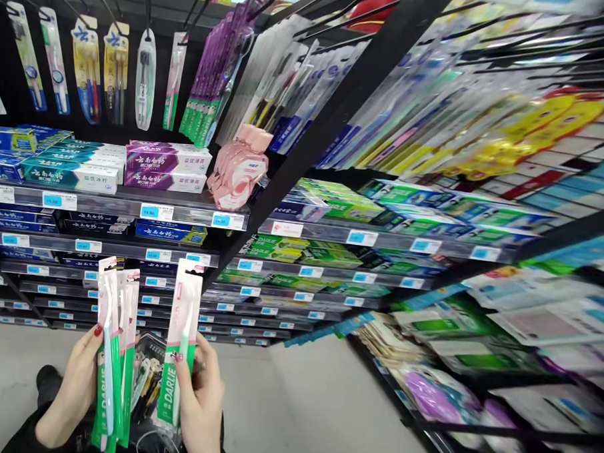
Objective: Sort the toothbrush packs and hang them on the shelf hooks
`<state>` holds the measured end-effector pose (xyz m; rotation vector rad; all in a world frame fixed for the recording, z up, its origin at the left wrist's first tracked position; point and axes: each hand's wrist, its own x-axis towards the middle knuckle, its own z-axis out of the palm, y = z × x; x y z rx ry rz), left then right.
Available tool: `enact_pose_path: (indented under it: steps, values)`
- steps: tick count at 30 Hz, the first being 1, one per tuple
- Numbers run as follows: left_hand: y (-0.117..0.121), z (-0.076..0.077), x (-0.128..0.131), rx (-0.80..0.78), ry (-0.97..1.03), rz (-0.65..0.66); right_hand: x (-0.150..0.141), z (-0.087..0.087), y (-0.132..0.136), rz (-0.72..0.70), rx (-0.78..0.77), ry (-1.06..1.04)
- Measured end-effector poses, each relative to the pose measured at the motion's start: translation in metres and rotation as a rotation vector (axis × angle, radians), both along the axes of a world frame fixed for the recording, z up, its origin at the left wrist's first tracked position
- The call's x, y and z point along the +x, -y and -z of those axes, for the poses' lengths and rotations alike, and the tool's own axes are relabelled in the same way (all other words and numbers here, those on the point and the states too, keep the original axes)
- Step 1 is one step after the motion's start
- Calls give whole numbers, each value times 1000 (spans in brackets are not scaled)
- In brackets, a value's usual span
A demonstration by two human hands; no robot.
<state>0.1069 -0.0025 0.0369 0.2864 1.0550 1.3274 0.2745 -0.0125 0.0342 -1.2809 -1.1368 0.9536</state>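
Several packaged toothbrushes in green-and-pink Darlie packs stand upright in my left hand, fanned slightly apart; the front one has a light blue handle. My right hand grips one more packaged toothbrush, also a Darlie pack, with a pale green handle and its thumb across the front. The two hands are apart, side by side at the lower left. Between and below them sits a dark basket with several packaged items in it, partly hidden by the packs.
Ahead, toothbrush packs hang on hooks, among them purple-and-green Darlie packs. Below are shelves of toothpaste boxes and pink bottles. A dark post divides the bays. Another rack stands right, beyond the grey floor.
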Motion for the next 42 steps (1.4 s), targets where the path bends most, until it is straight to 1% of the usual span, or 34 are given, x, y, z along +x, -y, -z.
enact_pose_path:
  steps: [2,4,8,11,17,22,24,27,29,31,33,35,37,40,42]
  values:
    - [1,-2,1,26,15,12,-4,-1,1,-20,-27,139]
    - [2,-4,4,43,17,0,-11,-3,2,-39,-39,197]
    - [4,-8,12,57,24,-44,-25,-4,7,-82,-33,188]
    - [6,-9,18,59,48,-61,-33,1,10,-92,2,192]
    - [10,-8,25,52,14,-79,-38,12,19,-85,-69,195]
    - [11,-4,25,-16,-83,-106,-34,15,22,-244,-17,210]
    - [10,-2,24,-20,-122,-74,-34,19,23,-234,-31,234]
    - [8,-1,24,11,-141,66,-36,26,23,-219,-61,272]
    - [8,0,24,20,-142,121,-37,27,22,-208,-58,300]
    - [9,-1,26,26,-144,117,-37,25,20,-161,-34,347]
    - [10,0,27,35,-152,107,-35,19,19,-79,11,374]
    - [10,1,28,49,-169,125,-34,11,17,-36,61,345]
    - [8,4,27,84,-213,145,-33,2,16,-88,57,300]
    - [5,10,25,154,-353,136,-33,-4,16,-218,-53,279]
    - [4,14,23,169,-438,115,-35,-4,15,-229,-93,249]
